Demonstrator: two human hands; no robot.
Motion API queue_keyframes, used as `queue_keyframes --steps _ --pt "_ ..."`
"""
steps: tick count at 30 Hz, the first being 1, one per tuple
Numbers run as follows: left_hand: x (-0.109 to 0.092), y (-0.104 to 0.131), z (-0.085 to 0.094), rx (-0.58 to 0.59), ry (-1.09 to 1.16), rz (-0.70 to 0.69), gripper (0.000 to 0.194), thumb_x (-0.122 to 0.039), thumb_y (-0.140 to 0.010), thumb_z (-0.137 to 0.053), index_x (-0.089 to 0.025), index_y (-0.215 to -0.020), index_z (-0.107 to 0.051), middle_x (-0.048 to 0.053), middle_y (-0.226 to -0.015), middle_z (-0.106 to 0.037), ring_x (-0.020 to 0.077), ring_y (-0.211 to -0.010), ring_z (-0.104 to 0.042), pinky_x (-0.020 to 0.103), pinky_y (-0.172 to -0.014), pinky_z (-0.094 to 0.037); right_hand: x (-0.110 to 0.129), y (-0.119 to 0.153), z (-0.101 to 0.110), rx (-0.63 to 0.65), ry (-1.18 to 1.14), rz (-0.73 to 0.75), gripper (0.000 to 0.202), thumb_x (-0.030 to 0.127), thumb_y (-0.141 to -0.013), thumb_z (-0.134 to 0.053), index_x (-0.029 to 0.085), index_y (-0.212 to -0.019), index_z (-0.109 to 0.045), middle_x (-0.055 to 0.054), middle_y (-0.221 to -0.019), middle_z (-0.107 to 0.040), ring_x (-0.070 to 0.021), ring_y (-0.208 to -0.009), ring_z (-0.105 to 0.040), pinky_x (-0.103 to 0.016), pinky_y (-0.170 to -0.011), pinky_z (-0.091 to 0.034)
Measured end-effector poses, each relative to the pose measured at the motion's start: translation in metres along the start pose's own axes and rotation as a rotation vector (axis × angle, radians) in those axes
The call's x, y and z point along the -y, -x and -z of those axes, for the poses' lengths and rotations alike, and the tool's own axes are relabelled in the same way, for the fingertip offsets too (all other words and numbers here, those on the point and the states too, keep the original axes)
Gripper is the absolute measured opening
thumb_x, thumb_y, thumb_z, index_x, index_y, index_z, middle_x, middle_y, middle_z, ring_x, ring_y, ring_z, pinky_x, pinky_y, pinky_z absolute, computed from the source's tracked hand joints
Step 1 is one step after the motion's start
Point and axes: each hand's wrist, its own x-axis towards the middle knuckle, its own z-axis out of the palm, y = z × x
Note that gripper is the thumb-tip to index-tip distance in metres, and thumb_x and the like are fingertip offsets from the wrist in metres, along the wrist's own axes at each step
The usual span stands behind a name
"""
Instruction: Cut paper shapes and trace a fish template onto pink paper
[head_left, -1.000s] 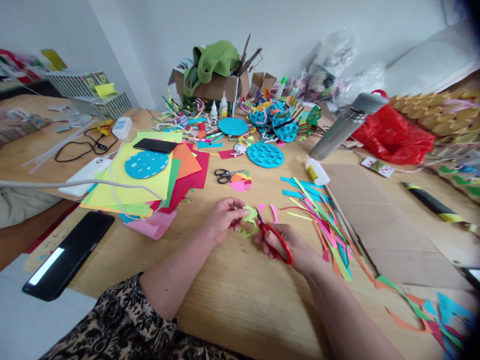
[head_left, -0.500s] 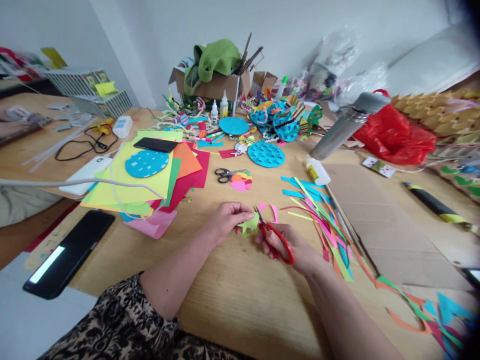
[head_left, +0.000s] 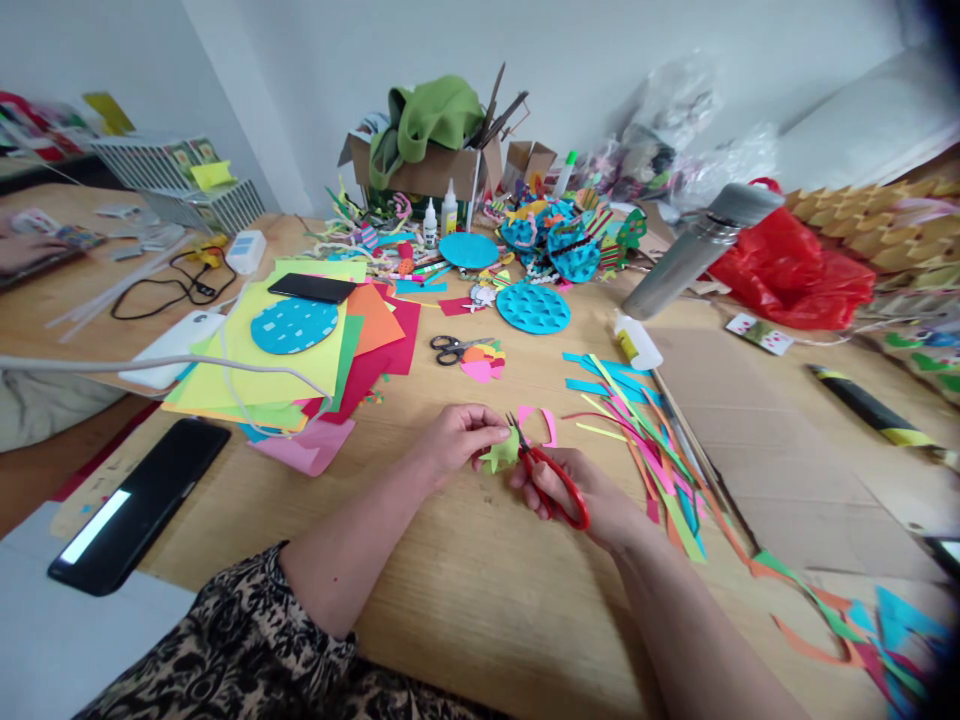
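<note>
Between its thumb and fingers, my left hand (head_left: pixel 463 438) pinches a small light-green paper cutout (head_left: pixel 499 455) with a jagged lower edge. My right hand (head_left: pixel 568 488) is wrapped round the handles of red-handled scissors (head_left: pixel 577 505). Their blades point up and away, right at the cutout's right edge. Just beyond the blades, pink paper scraps (head_left: pixel 541 425) lie on the wooden table (head_left: pixel 465 590). Farther back rest black-handled scissors (head_left: pixel 448 350) beside a little pile of pink, red and yellow cut shapes (head_left: pixel 484 362).
Coloured paper sheets (head_left: pixel 300 375) and a phone (head_left: pixel 139 505) lie to the left. Paper strips (head_left: pixel 652 450), a glue bottle (head_left: pixel 637 342), cardboard (head_left: pixel 765 450) and a steel flask (head_left: pixel 686 250) are on the right. Another person's hand (head_left: pixel 34 250) shows at the far left.
The green cutout has shifted slightly in the left fingers, and a thin piece below it no longer shows. Both hands stay almost in place.
</note>
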Motion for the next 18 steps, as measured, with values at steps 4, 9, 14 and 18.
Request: queue_keyframes --steps 4,9,14,18 --pt "0.0005 -0.0010 0.0000 -0.013 0.036 0.000 0.027 -0.036 -0.064 -0.073 -0.013 -0.072 -0.063 -0.002 -0.057 -0.055 0.0067 -0.047 -0.045 0.019 -0.040 -0.032 0.0007 -0.0001 -0.0003 0.006 -0.001 -0.002 0.064 0.076 -0.070 -0.060 0.012 -0.076 -0.057 -0.001 -0.058 -0.055 -0.0089 -0.048 -0.047 -0.021 -0.045 -0.033" --pt "0.0015 -0.0007 -0.0004 -0.015 0.032 -0.015 0.026 -0.035 -0.063 -0.074 -0.013 -0.071 -0.063 -0.003 -0.055 -0.053 0.0058 -0.045 -0.043 0.019 -0.040 -0.031 0.0013 -0.0007 -0.0016 -0.005 -0.001 -0.006 0.064 0.077 -0.070 -0.059 0.013 -0.075 -0.056 0.000 -0.057 -0.054 -0.0086 -0.047 -0.046 -0.021 -0.044 -0.033" --pt "0.0014 -0.0002 -0.0005 -0.009 0.005 -0.005 0.026 -0.036 -0.064 -0.074 -0.013 -0.072 -0.063 -0.002 -0.055 -0.054 0.0059 -0.044 -0.043 0.019 -0.040 -0.032 0.0012 -0.0007 -0.0022 -0.010 0.016 -0.015 0.063 0.078 -0.070 -0.058 0.015 -0.071 -0.053 0.000 -0.055 -0.053 -0.0089 -0.046 -0.046 -0.022 -0.044 -0.032" --pt "-0.0001 0.0002 -0.0011 -0.011 -0.018 -0.013 0.024 -0.035 -0.065 -0.071 -0.013 -0.070 -0.063 -0.002 -0.054 -0.053 0.0060 -0.043 -0.043 0.019 -0.039 -0.031 0.0005 -0.0009 -0.0011 -0.002 0.027 -0.004 0.062 0.077 -0.072 -0.057 0.015 -0.068 -0.052 0.000 -0.055 -0.053 -0.0089 -0.046 -0.047 -0.022 -0.044 -0.032"
